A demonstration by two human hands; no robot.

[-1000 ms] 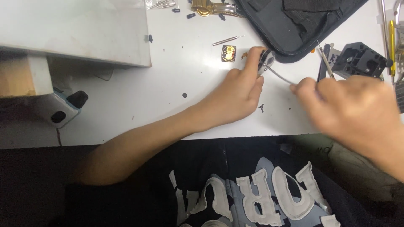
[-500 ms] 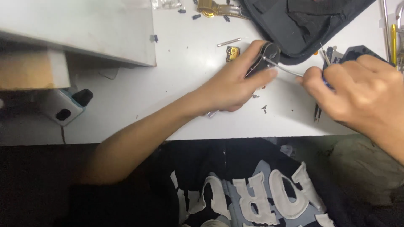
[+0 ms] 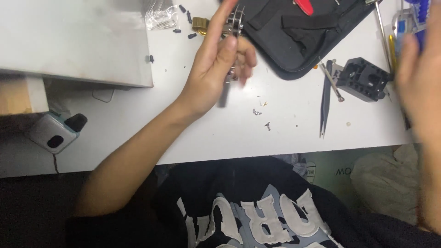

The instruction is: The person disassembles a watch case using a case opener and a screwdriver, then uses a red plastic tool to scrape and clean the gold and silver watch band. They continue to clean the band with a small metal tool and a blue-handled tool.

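Since the earlier frame the left hand (image 3: 216,69) has been raised off the white table (image 3: 206,133), and a blurred dark metal watch band (image 3: 232,50) is pinched in its fingers. The right hand (image 3: 420,87), blurred and held open, has been drawn to the right edge beside the black holder block (image 3: 365,78). A black tool pouch (image 3: 298,32) lies just beyond the band, with tweezers (image 3: 325,103) to its right.
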